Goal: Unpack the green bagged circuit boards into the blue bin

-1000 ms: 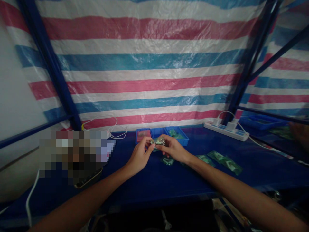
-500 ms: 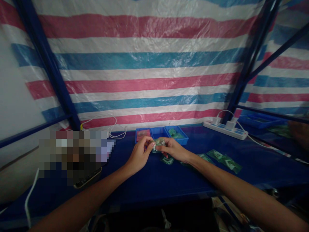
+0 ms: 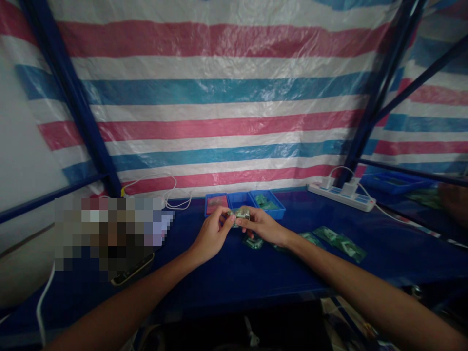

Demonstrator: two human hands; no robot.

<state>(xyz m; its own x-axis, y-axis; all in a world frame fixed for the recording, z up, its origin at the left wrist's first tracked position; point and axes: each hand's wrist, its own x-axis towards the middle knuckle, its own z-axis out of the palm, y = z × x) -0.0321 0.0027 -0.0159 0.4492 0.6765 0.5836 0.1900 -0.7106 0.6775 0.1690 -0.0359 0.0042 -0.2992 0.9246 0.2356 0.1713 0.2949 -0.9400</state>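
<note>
Between my two hands is a small shiny, greenish plastic packet (image 3: 241, 213), held up over the blue table (image 3: 226, 287). My left hand (image 3: 214, 231) pinches its left end between thumb and fingers. The right end is gripped by my right hand (image 3: 263, 225), thumb in front. What is inside the packet is too small to tell. Just below my right hand lies a green packet (image 3: 253, 242). More green packets (image 3: 341, 243) lie beside my right forearm. Behind my hands stands a blue divided tray (image 3: 240, 200), with red pieces at its left and green packets at its right.
A white power strip (image 3: 341, 196) with plugs sits at the back right. Beyond it is another blue tray (image 3: 397, 183), with part of a person's hand (image 3: 455, 201) at the right edge. White cable, a dark device and a blurred-out area are at left.
The held packet has tilted and its front face shows less than before. Both hands keep their hold and have barely moved.
</note>
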